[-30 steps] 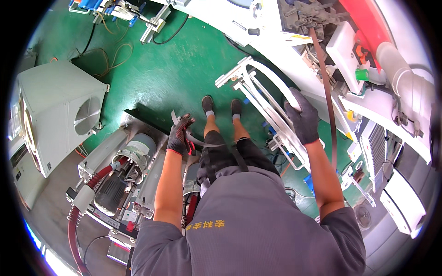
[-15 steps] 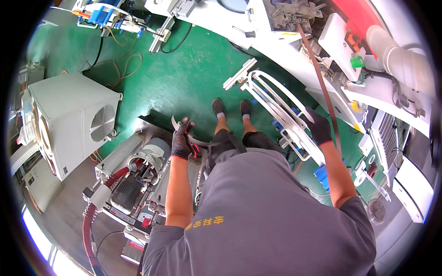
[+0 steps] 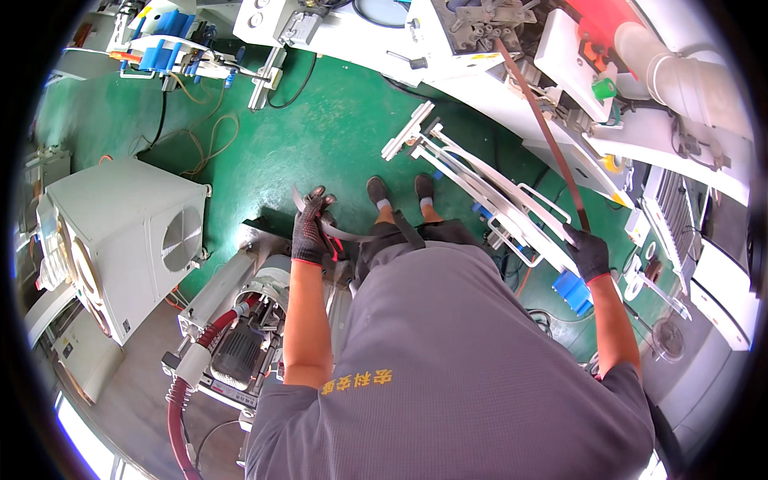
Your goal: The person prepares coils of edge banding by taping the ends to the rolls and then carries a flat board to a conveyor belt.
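My left hand [image 3: 309, 230], in a dark glove with red trim, is closed on a thin grey strip [image 3: 352, 236]. One end curls up past its fingers and the other runs back toward my waist. My right hand [image 3: 588, 254], in a matching glove, is closed at the lower end of a long pale strip [image 3: 520, 193] that lies along a white rack [image 3: 474, 192] at my right. Its fingertips are partly hidden. A brown strip [image 3: 552, 140] hangs down from the machine at the upper right and ends close beside that hand.
A motor unit with a red hose [image 3: 210, 336] stands close by my left forearm. Farther left is a grey cabinet with a fan grille [image 3: 120, 240]. The white machine [image 3: 480, 88] spans the far right side. A blue block [image 3: 573, 293] sits at the rack's near end. Cables trail across the green floor.
My right hand has slid down and right along the rack, and the pale strip has gone from bowed to nearly straight. My left hand stays on the grey strip, shifted slightly.
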Motion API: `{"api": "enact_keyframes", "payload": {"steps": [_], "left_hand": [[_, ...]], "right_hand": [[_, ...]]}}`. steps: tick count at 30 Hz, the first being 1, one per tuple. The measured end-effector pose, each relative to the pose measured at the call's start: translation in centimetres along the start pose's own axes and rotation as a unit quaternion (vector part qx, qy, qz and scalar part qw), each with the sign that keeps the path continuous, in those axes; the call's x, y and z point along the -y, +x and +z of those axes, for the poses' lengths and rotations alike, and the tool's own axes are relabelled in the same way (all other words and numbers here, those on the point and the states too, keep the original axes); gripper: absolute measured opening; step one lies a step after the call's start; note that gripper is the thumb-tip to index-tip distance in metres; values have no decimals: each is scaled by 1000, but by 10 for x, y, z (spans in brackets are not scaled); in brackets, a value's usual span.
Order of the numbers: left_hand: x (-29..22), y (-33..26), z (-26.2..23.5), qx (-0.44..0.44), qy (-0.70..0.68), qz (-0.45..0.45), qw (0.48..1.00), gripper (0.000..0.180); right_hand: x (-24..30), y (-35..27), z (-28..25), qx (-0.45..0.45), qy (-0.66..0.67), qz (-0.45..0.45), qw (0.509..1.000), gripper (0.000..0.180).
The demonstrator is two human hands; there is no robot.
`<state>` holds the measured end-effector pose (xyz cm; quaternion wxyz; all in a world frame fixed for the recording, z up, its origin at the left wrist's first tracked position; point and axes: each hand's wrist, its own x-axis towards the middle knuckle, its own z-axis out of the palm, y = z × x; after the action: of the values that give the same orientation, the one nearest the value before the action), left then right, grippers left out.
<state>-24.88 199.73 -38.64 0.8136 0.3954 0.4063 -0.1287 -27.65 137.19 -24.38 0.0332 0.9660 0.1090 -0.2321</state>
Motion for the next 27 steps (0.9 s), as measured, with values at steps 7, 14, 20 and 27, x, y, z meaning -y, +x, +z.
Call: {"api": "enact_keyframes", "payload": {"steps": [7, 14, 20, 27], "left_hand": [[-6, 9, -1, 5, -3, -5, 1000, 36], [-3, 18, -10, 33, -15, -22, 999, 37], [-17, 20, 44, 21, -49, 4, 999, 19], [-91, -55, 200, 172, 260, 150, 938, 17]], "right_hand": [[-9, -47, 1, 31, -65, -29, 997, 49], [64, 32, 13, 50, -54, 5, 997, 31], [179, 157, 27, -41, 170, -90, 981, 64], [314, 171, -93, 162, 554, -103, 810, 32]]}}
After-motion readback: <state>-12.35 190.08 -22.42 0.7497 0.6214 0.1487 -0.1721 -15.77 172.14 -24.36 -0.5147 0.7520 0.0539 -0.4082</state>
